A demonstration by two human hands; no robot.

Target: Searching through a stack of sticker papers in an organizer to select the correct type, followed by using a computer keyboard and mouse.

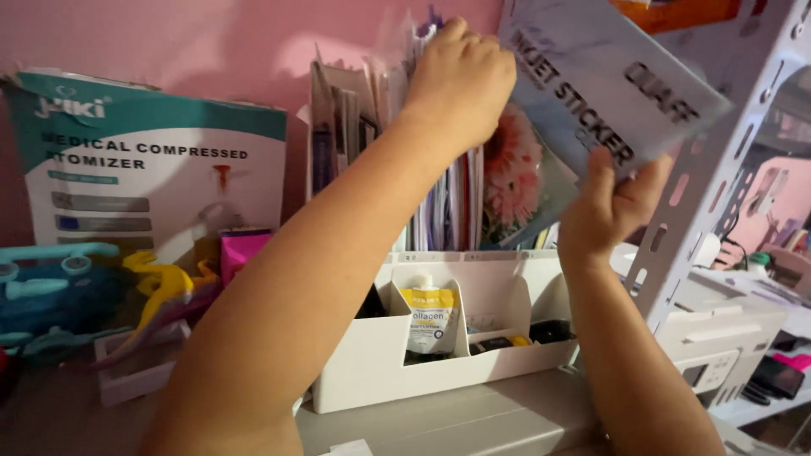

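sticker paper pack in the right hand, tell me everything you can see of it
The sticker paper pack is a flat, glossy sleeve, pale grey-blue and marbled, with bold dark lettering. It is tilted, upper edge toward the metal shelf frame. The right hand pinches its lower edge, beside a flower-print sheet.

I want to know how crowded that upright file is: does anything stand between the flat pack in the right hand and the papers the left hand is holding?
Yes. A flower-printed sheet stands between the grey-blue flat pack held by the right hand and the upright papers, where the left hand grips the tops. Whether a gap is open there cannot be seen.
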